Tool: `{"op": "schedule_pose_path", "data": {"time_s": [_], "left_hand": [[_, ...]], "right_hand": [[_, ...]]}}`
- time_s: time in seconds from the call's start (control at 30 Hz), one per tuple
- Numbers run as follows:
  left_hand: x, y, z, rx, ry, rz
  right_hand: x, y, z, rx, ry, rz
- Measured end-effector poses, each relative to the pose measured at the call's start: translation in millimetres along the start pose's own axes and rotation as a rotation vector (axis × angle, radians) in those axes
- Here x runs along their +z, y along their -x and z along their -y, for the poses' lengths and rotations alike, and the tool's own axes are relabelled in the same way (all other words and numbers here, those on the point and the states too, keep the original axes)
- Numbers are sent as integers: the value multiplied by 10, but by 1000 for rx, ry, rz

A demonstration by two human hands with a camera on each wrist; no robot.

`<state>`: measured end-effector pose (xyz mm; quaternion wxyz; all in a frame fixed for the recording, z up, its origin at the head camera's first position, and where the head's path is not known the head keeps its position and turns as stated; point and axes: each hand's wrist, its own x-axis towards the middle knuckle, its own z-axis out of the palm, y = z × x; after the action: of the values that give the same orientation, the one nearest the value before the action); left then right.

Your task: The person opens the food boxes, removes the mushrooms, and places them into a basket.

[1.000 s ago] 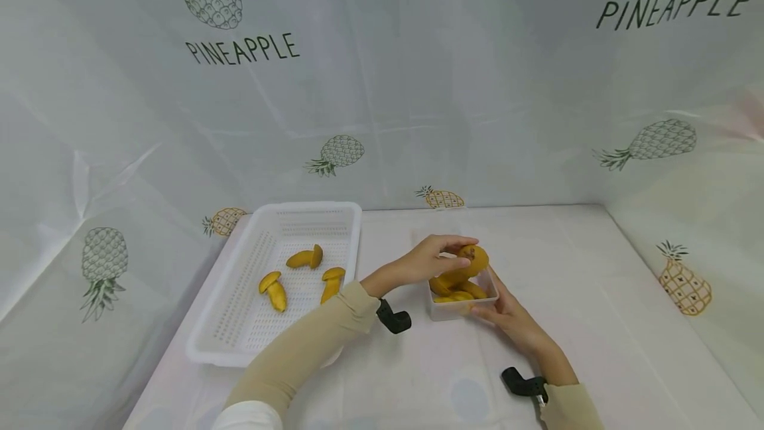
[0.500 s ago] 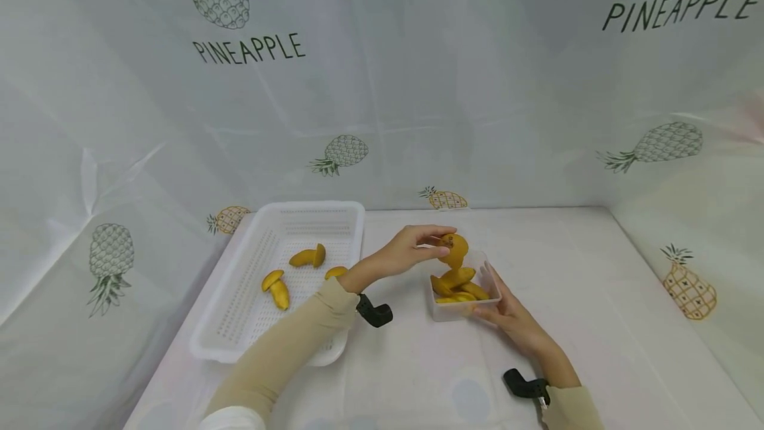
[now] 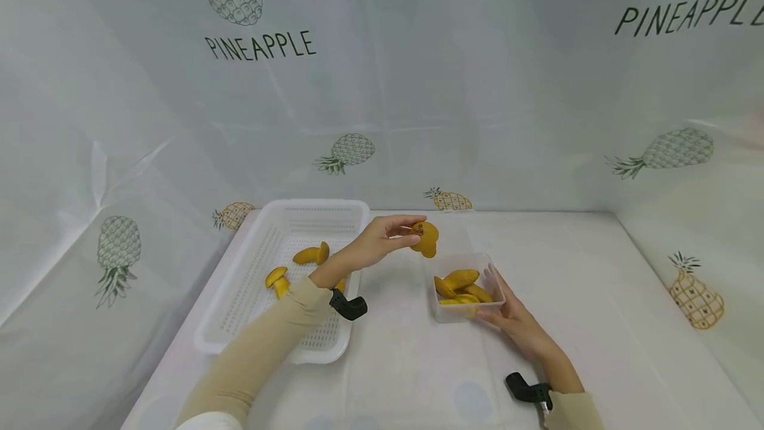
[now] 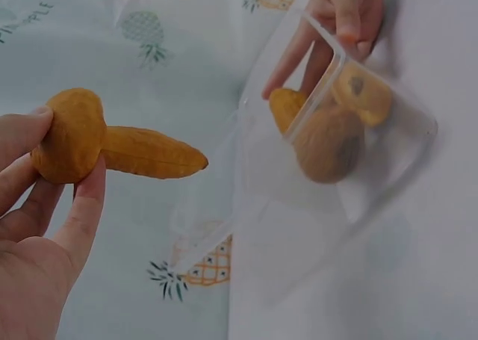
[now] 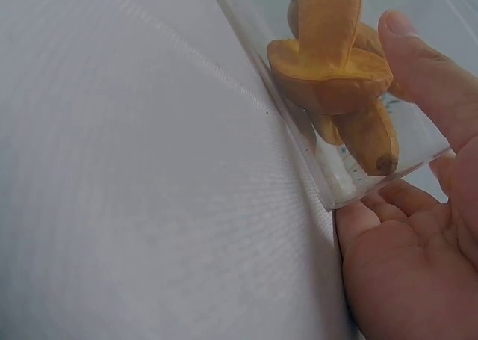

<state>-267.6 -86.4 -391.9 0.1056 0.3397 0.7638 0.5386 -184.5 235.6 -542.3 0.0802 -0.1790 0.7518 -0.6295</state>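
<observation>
In the head view, my left hand (image 3: 382, 241) pinches a yellow-brown mushroom (image 3: 426, 239) by its cap, raised between the basket and the box. The left wrist view shows the mushroom's stem (image 4: 153, 152) pointing away from the fingers, toward the box. My right hand (image 3: 518, 322) grips the near right corner of a clear plastic box (image 3: 456, 313). Several mushrooms (image 3: 462, 278) lie heaped in this box. In the right wrist view, the thumb (image 5: 422, 67) is along one box wall while the other fingers sit at the lower corner.
A white perforated basket (image 3: 247, 297) stands at left, partly behind my left sleeve (image 3: 262, 344). Mushrooms (image 3: 307, 256) lie in it, one mostly hidden by the forearm. A pineapple-print sheet (image 3: 418, 85) hangs behind and beside the white-covered table (image 3: 567, 271).
My left hand has moved up and left, away from the box, with the mushroom still pinched. The right hand keeps its hold on the box. The head view has shifted slightly.
</observation>
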Motion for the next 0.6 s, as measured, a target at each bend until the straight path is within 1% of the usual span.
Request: {"op": "schedule_pose_path", "data": {"time_s": [0.1,0.23,0.6], "left_hand": [[-73,55,-18,-6,1,-21],[-181,133,-43,-24,-21,-42],[-562,402,-50,-80,-47,-108]], "right_hand": [[8,6,2,7,-9,0],[28,20,-5,13,-18,6],[2,18,-1,20,14,-2]]}}
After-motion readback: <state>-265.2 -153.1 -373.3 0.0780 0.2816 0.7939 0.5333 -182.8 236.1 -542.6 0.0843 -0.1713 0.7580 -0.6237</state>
